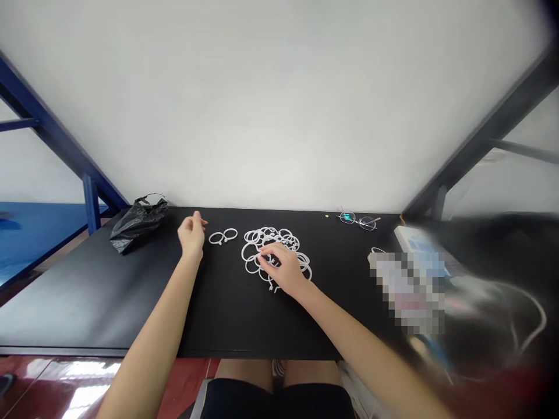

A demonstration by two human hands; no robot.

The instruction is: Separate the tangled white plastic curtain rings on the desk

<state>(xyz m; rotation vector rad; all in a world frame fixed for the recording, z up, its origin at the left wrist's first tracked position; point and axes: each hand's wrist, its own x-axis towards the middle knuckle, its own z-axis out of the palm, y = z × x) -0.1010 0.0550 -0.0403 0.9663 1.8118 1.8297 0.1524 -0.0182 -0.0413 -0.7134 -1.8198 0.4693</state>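
Note:
A loose pile of white plastic rings (251, 266), each with a small tab, lies on the black table (227, 314). Over the pile is my right hand (286, 270), its thumb and forefinger brought close together at a ring on the left side; the fingers cover part of the heap. To the left, two more white rings (230, 234) lie side by side, apart from the pile. Just left of these two, my left hand (192, 235) is raised with curled fingers and the thumb on top. Whatever it may hold is hidden from view.
A crumpled black plastic bag (140, 221) sits at the back left. Eyeglasses (358, 221) lie near the white wall, beside a tiny yellow piece (326, 216). On the right are a blurred white box (417, 241) and a clear plastic bag (489, 320). Slanted beams flank the table.

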